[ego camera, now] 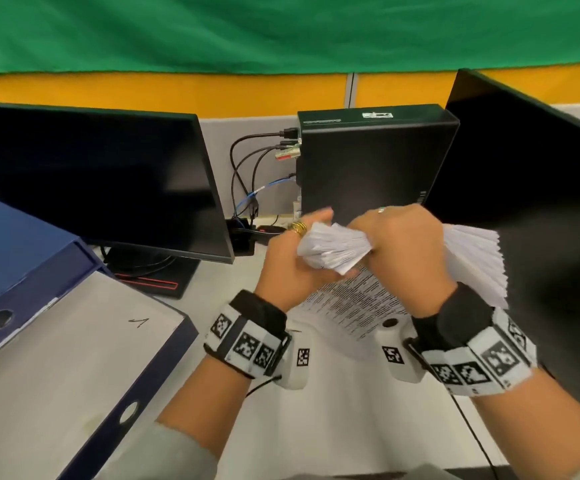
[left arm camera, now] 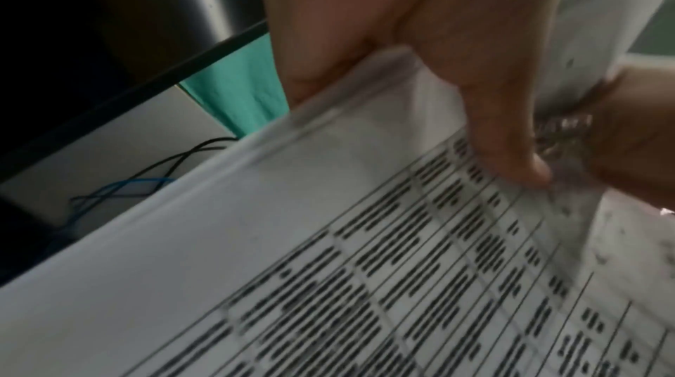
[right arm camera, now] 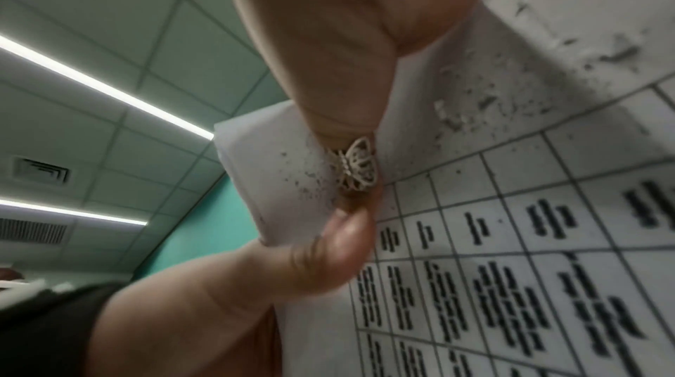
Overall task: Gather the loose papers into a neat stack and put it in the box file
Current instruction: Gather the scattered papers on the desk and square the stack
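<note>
Beside both hands' papers (ego camera: 337,249), box file (ego camera: 74,358) lies open.

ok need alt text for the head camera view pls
Both hands, left hand and right hand, grip a fanned stack of papers above a desk. An open blue box file lies at left, with dark monitors behind.

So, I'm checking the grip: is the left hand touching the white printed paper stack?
Touching. The left wrist view shows the left hand with its thumb pressed on the white printed paper stack.
</note>
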The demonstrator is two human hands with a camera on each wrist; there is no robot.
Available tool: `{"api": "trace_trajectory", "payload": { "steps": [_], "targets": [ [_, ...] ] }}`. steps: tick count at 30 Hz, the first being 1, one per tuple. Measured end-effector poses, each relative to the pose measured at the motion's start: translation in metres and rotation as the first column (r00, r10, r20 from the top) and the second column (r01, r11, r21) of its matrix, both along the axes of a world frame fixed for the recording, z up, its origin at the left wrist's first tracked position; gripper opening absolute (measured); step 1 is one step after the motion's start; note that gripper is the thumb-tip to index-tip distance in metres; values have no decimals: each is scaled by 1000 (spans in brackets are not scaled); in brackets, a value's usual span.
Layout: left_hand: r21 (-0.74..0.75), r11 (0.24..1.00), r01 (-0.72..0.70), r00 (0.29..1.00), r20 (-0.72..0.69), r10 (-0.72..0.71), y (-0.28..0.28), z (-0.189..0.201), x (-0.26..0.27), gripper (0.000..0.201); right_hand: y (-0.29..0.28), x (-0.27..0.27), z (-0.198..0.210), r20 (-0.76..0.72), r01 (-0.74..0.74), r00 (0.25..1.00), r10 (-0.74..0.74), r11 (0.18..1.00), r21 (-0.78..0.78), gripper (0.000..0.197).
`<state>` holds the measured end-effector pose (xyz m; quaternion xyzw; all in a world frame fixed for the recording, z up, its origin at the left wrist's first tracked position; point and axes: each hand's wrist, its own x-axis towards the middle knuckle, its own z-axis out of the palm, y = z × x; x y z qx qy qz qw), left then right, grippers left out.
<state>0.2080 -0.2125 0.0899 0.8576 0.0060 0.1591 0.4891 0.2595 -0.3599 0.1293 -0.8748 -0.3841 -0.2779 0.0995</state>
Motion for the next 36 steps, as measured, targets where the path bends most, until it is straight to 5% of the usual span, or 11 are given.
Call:
{"api": "trace_trajectory", "payload": {
  "steps": [2,4,9,15,18,20,22,25,29,32,36],
  "targets": [
    [123,989,-78,997,-10,80,2,-11,4,40,6,-1,-3,-60,-8,998,6,999,-34,15],
    [-80,993,-92,996,-17,91,4,-19,3,31,9,-1,-4,-127,-23,992,21,1000,-21,17],
    [-342,938,-63,996,38,80,20,-24,1,41,-6,7,3,-241,-35,970,40,999,24,33],
    [-400,914,-64,997,20,78,43,-31,-2,45,-56,34,-3,-394,182,913,-103,969,168,54],
    [-399,914,-76,997,-30,70,45,-32,1,44,-61,42,-21,-687,211,647,330,789,577,72],
    [-402,910,-99,995,-49,87,44,-30,3,48,-60,49,-47,-658,280,461,596,606,745,85],
    [-473,871,-135,986,24,166,39,-30,1,58,-56,53,-67,-617,296,406,674,542,786,98],
    [-545,820,-173,914,222,341,24,-28,-6,65,-46,49,-72,-612,303,421,670,532,791,100],
    [-552,830,-84,882,347,320,8,-26,-9,64,-43,48,-73,-579,296,441,686,497,815,73],
    [-534,844,-49,871,390,298,6,-28,-8,74,-43,51,-76,-558,294,458,693,474,830,62],
    [-521,851,-60,889,359,283,13,-33,-5,56,-40,50,-76,-561,294,436,704,478,828,58]
  ]
}}
